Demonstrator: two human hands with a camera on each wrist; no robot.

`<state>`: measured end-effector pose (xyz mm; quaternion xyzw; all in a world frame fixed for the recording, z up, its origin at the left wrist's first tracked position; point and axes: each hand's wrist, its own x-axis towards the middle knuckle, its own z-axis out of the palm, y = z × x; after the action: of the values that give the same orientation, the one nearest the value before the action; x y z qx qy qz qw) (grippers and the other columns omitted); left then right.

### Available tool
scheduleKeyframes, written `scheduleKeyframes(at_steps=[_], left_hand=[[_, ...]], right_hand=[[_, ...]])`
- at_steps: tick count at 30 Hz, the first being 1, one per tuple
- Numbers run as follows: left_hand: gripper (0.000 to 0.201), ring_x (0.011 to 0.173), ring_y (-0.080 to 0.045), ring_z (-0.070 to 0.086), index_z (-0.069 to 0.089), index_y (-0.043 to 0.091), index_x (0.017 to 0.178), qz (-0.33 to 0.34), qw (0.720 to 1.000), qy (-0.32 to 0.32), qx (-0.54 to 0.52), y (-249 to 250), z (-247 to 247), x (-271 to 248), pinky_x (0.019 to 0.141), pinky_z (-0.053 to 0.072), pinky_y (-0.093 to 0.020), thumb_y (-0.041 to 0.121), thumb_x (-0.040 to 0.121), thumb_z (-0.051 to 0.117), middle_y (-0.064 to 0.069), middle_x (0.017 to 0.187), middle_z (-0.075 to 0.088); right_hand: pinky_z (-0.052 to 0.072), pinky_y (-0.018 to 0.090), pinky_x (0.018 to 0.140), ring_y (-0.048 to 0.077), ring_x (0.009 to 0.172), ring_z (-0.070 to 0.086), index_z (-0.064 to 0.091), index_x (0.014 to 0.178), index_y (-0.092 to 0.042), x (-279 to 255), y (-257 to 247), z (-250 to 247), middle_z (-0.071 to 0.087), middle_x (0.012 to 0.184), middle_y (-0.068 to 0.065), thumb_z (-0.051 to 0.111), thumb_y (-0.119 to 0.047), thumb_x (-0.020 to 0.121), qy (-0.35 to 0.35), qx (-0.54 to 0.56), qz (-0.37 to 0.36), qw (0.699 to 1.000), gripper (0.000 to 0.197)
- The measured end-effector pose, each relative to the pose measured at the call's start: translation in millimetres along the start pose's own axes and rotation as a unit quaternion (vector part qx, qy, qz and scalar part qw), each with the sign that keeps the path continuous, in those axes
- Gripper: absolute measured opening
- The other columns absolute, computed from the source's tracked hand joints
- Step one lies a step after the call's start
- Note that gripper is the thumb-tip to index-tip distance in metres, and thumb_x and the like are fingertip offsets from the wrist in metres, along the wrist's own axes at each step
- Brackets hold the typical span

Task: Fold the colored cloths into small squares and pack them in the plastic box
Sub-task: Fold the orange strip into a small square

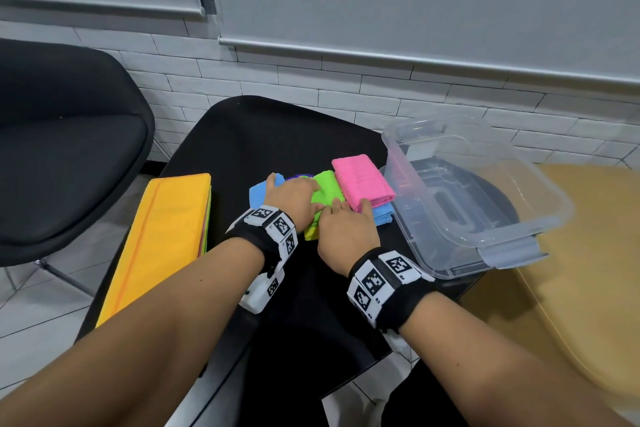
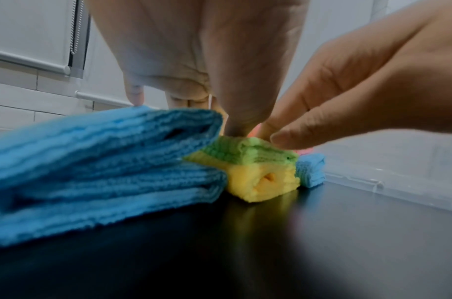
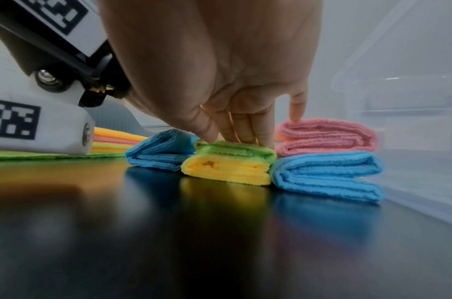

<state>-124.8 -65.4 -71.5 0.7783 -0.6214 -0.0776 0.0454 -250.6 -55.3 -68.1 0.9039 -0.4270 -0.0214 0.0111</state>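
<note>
Green cloth [image 1: 325,191] (both hands pressing) abuts pink cloth [image 1: 362,180].

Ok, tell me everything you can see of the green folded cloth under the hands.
The green cloth is a ribbed, terry-like fabric folded small, lying flat on a folded yellow cloth on the black table. The right hand presses its top with straight fingers; the left hand rests across it. Blue folded cloths flank it.
</note>
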Motion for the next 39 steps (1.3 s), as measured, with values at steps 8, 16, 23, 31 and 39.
scheduleKeyframes(at_steps=[8, 16, 23, 31, 39], left_hand=[[0.042, 0.129, -0.013, 0.044, 0.043, 0.023, 0.137, -0.021, 0.999, -0.009, -0.029, 2.1, 4.4, -4.5, 0.116, 0.0, -0.053, 0.037, 0.097, 0.048, 0.005, 0.137, 0.048], [0.045, 0.147, -0.014, 0.014, 0.036, 0.021, 0.143, -0.027, 0.997, -0.034, -0.069, 6.6, -12.2, -10.9, 0.115, 0.014, -0.055, 0.029, 0.1, 0.045, 0.005, 0.157, 0.023], [0.046, 0.147, -0.018, 0.012, 0.031, 0.026, 0.147, -0.017, 0.995, -0.009, -0.101, -3.4, -45.4, -28.6, 0.113, 0.022, -0.054, 0.026, 0.102, 0.039, 0.006, 0.16, 0.011], [0.053, 0.148, -0.023, 0.009, 0.027, 0.026, 0.148, -0.071, 0.989, 0.022, -0.124, -42.2, -74.7, -88.3, 0.115, 0.021, -0.053, 0.026, 0.099, 0.046, -0.003, 0.16, 0.011], [0.035, 0.096, -0.024, 0.063, 0.047, 0.024, 0.135, -0.129, 0.986, -0.019, -0.107, -110.9, -80.6, -185.8, 0.087, 0.049, -0.035, 0.025, 0.1, 0.046, -0.008, 0.123, 0.062]], right_hand=[[0.012, 0.052, 0.112, 0.026, 0.127, 0.041, 0.043, 0.133, -0.005, -2.9, 2.2, -1.1, 0.048, 0.136, 0.013, 0.038, -0.018, 0.091, -0.03, 0.0, -0.005, 1.0, 0.044], [-0.009, 0.067, 0.107, 0.021, 0.148, 0.003, 0.006, 0.152, -0.004, -16.9, 1.7, -8.4, 0.0, 0.16, 0.013, 0.036, -0.028, 0.096, -0.096, 0.017, 0.015, 0.995, 0.068], [-0.005, 0.068, 0.108, 0.02, 0.148, -0.002, 0.005, 0.153, -0.008, -30.7, 2.2, -30.2, -0.004, 0.161, 0.01, 0.039, -0.025, 0.097, -0.098, 0.039, 0.017, 0.994, 0.067], [-0.003, 0.069, 0.108, 0.02, 0.148, -0.002, 0.004, 0.153, -0.015, -52.2, -27.6, -61.9, -0.006, 0.161, 0.008, 0.038, -0.029, 0.098, -0.087, 0.038, -0.012, 0.995, 0.066], [0.004, 0.064, 0.112, 0.019, 0.147, 0.009, 0.012, 0.152, -0.018, -77.4, -99.0, -65.6, 0.008, 0.16, 0.005, 0.042, -0.032, 0.098, -0.073, 0.076, -0.089, 0.991, 0.063]])
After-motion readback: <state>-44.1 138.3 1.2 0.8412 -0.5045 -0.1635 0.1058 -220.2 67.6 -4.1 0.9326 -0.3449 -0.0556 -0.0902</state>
